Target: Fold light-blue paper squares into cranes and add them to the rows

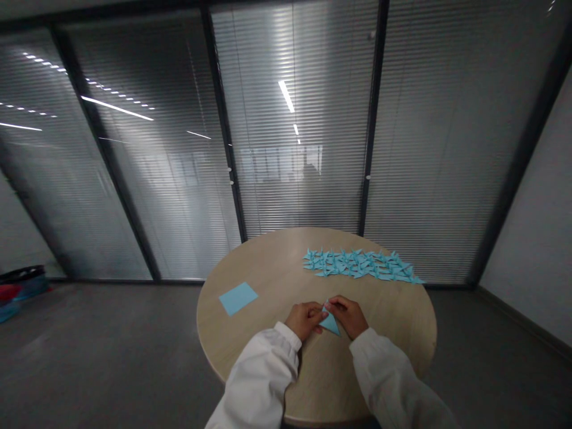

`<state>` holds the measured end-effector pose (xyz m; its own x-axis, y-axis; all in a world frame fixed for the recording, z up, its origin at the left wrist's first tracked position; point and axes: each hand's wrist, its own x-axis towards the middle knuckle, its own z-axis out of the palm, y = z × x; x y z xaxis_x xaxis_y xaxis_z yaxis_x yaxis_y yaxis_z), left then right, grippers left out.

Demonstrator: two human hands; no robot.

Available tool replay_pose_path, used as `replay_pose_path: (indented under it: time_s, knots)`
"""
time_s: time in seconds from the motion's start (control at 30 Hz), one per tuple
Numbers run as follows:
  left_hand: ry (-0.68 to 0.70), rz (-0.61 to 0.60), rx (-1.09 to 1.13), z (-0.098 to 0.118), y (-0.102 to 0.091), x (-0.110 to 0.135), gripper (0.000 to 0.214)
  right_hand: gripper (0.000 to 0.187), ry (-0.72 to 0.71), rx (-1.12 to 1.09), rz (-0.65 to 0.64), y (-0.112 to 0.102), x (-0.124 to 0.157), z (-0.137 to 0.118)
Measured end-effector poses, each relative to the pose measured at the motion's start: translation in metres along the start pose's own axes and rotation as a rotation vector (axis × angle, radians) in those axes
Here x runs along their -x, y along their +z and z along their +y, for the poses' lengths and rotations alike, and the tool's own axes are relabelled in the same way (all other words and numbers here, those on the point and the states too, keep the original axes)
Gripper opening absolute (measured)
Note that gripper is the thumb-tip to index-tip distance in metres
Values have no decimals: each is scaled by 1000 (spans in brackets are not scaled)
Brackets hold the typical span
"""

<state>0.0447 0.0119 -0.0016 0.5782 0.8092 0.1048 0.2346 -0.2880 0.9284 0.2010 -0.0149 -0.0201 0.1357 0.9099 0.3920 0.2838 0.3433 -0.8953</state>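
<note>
Between my two hands is a small light-blue piece of folded paper, triangular in outline, with one point toward me. My left hand grips its left side, thumb across the paper. At its top corner, the fingers of my right hand pinch the paper. Fingers cover part of the upper folds. To the left on the table lies a flat blue sheet of paper. Beyond my right hand, several folded blue paper cranes sit packed together in rows.
Everything rests on a round wooden table with a pale top. Behind it stands a glass partition with blinds and dark frames. Dark and red bags or bins are on the floor at far left. A white wall rises at right.
</note>
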Motion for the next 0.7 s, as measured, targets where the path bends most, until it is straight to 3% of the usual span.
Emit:
replay_pose_path:
  time_s: [0.23,0.5,0.7]
  knots:
    - [117,41,54,7,-1,1,32,33,69,-98,104,-8,-2,1]
    - [70,33,114,10,1,1,28,31,101,-149,151,-9,-4,3]
    - [84,117,119,12,1,-2,29,32,120,-193,136,-9,-3,0]
